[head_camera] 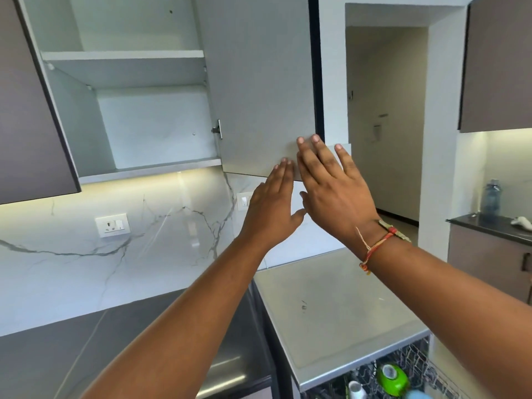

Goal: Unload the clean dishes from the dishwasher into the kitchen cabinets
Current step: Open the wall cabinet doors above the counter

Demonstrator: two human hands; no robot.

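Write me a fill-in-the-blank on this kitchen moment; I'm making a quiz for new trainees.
1. The cabinet door stands ___.
2. The left hand and the right hand both have their fingers ___, not curled.
3. The thread bracelet sits on the ___ wrist.
4. In the dishwasher rack, the cup beside the white cup is ___.
Missing words: open; straight; right; green.

Cabinet (152,125) opening stands unblocked left of its swung-out door (259,82).
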